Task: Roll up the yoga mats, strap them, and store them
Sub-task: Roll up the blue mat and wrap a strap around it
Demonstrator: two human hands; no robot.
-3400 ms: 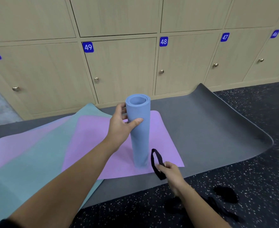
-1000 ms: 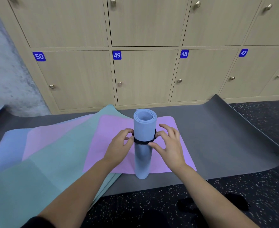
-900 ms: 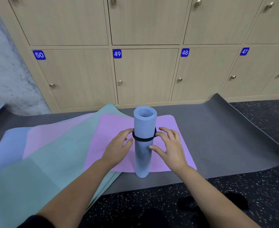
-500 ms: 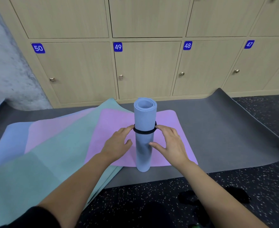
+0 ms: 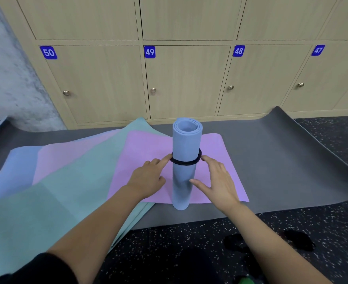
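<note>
**Strap sits round the middle of an upright blue roll**

The rolled blue mat [image 5: 186,140] stands on end on the pink mat [image 5: 146,152], close to its near edge. A black strap [image 5: 186,162] circles the roll about halfway up.

The left hand [image 5: 148,179] is released, its forefinger stretched out to touch the strap on the left side. The right hand [image 5: 220,181] is also released, fingers spread. One fingertip meets the strap on the right, and the thumb rests against the roll lower down.

The pink mat lies flat over a teal mat [image 5: 70,181], and both lie on a grey mat [image 5: 281,156] spread along numbered lockers [image 5: 189,83]. A black bundle [image 5: 298,239] lies on the speckled floor [image 5: 189,238] to the right.
</note>
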